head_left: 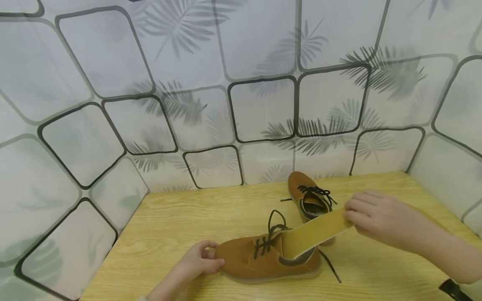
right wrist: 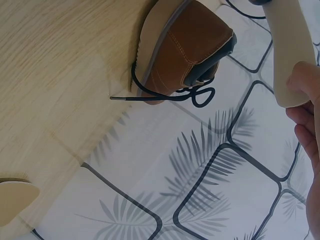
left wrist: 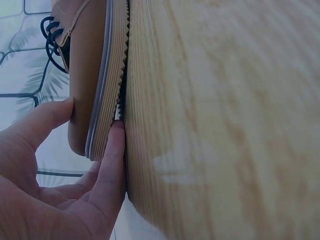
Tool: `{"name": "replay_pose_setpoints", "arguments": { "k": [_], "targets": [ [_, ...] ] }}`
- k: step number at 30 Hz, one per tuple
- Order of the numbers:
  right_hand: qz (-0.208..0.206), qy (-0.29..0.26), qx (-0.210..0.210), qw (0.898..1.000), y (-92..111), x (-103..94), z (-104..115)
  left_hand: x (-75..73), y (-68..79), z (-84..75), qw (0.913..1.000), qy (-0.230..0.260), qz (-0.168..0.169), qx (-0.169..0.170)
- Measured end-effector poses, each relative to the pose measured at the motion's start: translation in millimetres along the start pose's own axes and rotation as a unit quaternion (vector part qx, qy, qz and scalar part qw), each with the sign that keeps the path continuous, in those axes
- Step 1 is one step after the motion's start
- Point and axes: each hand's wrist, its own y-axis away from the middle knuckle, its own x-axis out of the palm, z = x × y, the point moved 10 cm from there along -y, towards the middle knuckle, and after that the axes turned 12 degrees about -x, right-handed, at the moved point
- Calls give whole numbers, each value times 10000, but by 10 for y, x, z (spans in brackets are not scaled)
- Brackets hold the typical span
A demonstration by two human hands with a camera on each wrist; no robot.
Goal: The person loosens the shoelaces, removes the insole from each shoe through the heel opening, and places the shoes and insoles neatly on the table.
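Note:
A brown lace-up shoe (head_left: pixel 237 255) stands on the wooden table with its toe to the left. My left hand (head_left: pixel 199 259) holds it by the toe; in the left wrist view the thumb lies on the upper and a finger (left wrist: pixel 115 142) reaches under the front of the ribbed sole. With my right hand (head_left: pixel 388 217) I pinch one end of a yellowish insole (head_left: pixel 316 232). It slants down to the left, its other end inside the shoe's opening and hidden there. The right wrist view shows the thumb flat against the pale insole (right wrist: pixel 292 55).
Behind stands the matching brown shoe (head_left: pixel 301 184), toe away, dark laces (right wrist: pixel 165 97) loose. A second insole (right wrist: pixel 17 200) lies on the table at the right, partly behind my right forearm. Patterned sheeting (head_left: pixel 263 108) rises behind the table (head_left: pixel 169 217). A dark strap-like object (head_left: pixel 453 288) is at lower right.

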Motion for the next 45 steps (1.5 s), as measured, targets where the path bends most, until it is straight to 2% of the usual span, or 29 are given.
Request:
{"name": "replay_pose_setpoints", "arguments": {
  "k": [5,12,23,31,45],
  "targets": [
    [-46,-22,78,10000,26,-24,-30,7,-5,-12,10000,15,6,3],
    [-401,70,40,9992,53,-98,-59,2,-31,-7,10000,6,-19,9],
    [-519,125,102,9985,143,-170,-103,3,-26,-1,10000,-49,-23,36],
    [-109,117,337,9993,200,-194,-140,2,-13,-8,9999,-128,-80,22],
    [-237,342,469,9980,280,-314,-202,6,2,-17,10000,-84,-33,33]
  ]
}}
